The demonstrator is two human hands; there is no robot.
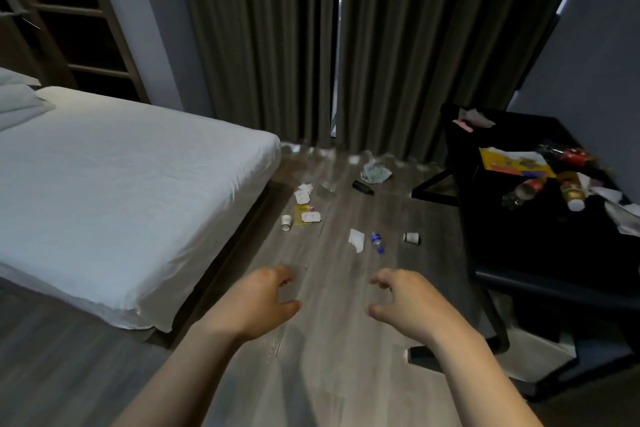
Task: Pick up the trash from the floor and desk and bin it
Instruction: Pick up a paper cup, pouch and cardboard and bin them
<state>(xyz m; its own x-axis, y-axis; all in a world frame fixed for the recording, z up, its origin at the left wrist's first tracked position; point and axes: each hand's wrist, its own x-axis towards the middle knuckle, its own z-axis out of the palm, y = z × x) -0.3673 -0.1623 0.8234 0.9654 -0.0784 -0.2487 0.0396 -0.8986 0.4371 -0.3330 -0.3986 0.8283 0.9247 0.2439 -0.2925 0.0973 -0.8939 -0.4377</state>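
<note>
1. The floor trash lies ahead of your hands, between the bed (121,184) and the desk (540,253).
2. Nearest to you are a torn white tissue (356,240), a small bottle with a blue label (376,241) and a paper cup on its side (411,237). The label is too small to read.
3. Closer to the bed sit a white paper cup (286,221), a yellow wrapper (300,215) with a white card on it, and crumpled white papers (303,193). Marks on the card and papers are not legible.
4. Farther back are a clear plastic cup (326,191), a dark bottle (362,187) on its side and a crumpled pale bag (375,172) near the curtains (277,45).
5. On the desk to your right lie a yellow sheet (512,161), a red-labelled bottle (568,154), a yellow bottle with a white cap (573,196) and white tissues (623,215). The print is blurred.
6. Your right hand (405,302) hovers over the floor, fingers loosely curled, holding nothing.
7. Your left hand (263,302) curves its fingers and thumb around a faint glassy patch. I cannot tell whether it grips anything.
</note>
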